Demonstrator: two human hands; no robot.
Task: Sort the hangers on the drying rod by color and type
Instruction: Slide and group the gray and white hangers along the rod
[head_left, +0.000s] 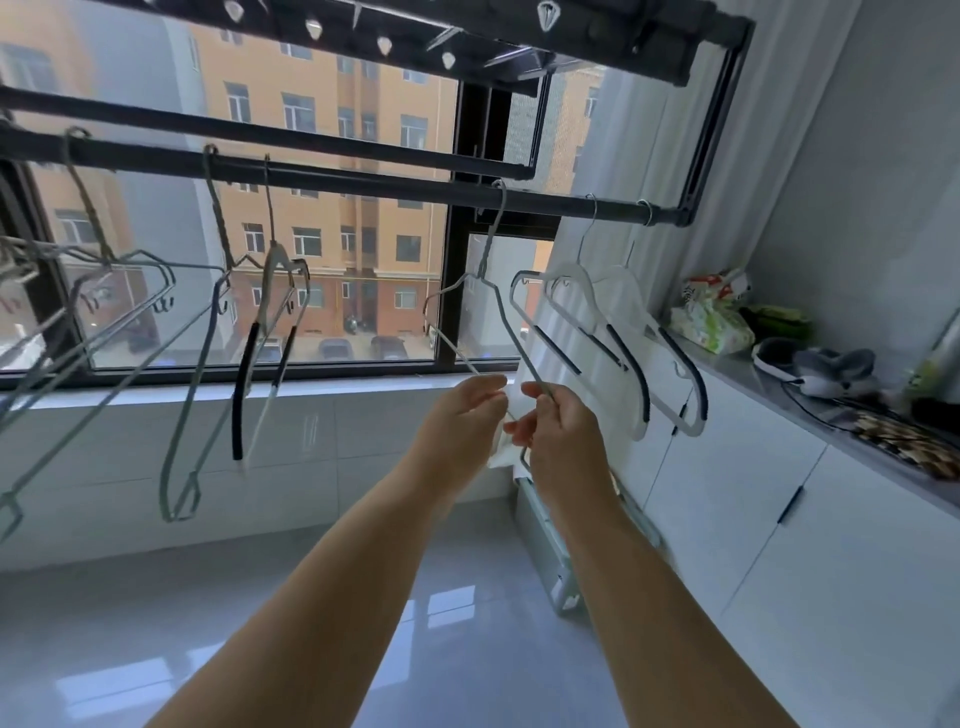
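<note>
Mid-sort: your left hand (467, 410) and right hand (558, 423), close together, both grip the wire hanger (511, 332) hooked on the rod (363, 182), so next unhook it and rehang away from the white hangers (574, 274).

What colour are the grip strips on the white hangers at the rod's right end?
The grip strips are black; the head view shows them.

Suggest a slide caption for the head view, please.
Left hand and right hand hold a wire hanger hooked on the drying rod, beside white hangers.
</note>
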